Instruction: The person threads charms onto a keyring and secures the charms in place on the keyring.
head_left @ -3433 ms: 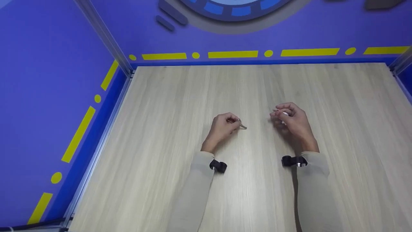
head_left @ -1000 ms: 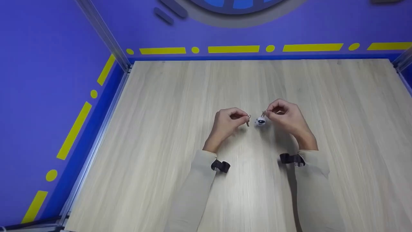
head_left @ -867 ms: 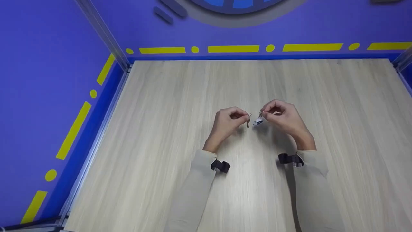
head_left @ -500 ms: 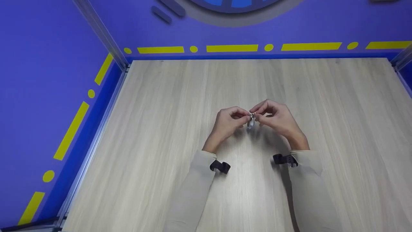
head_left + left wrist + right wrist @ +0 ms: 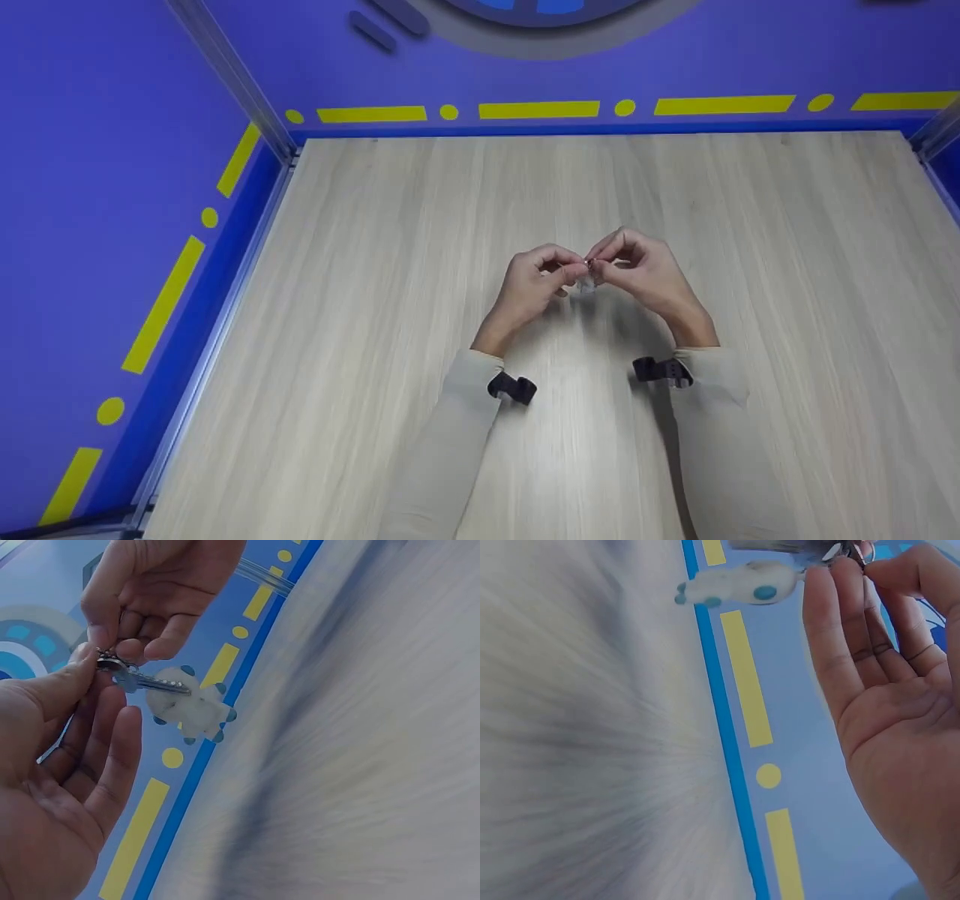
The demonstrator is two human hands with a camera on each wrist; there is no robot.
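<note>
Metal key and white charm dangle just below left fingers and right fingers, both pinching metal fittings.

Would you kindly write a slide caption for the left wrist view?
Left hand and right hand pinch a silver key and white charm by their small metal fittings.

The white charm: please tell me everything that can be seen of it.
The white charm is a smooth, rounded, plastic-looking figure with stubby limbs tipped blue-green and matching ovals along one side. A short link at its top leads to the fingertips of the right hand, and it hangs above the table. No finger seems to grip its body. In the left wrist view, a key crosses before it; whether they touch is unclear.
</note>
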